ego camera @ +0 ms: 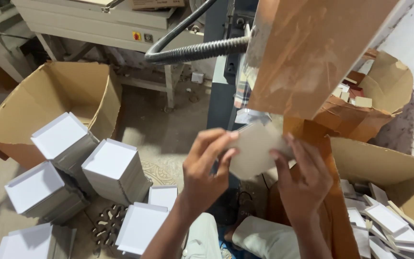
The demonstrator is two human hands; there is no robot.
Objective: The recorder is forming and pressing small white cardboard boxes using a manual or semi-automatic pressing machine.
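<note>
Head view: you've got the grey card (254, 146) up in front of you, pinched between both hands, just below the brown board (312, 52) that hangs over the machine. Your left hand (207, 168) has its fingers (216, 141) curled over the card's left edge, thumb underneath by the look of it; your right hand (303, 177) closes on the right edge, fingertips pressed to the face. Both are shut on it, neither clamped hard. Keep that light edge grip, I'd say — squeeze and the card will likely bow. Hold it flat and square, corners free, so you can see how it lines up. Stacks of white trays (116, 168) sit on the floor to your left, near the open carton (49, 100); more loose trays (389, 220) fill the box on your right. Mind the ribbed hose (202, 50) above your knuckles.
</note>
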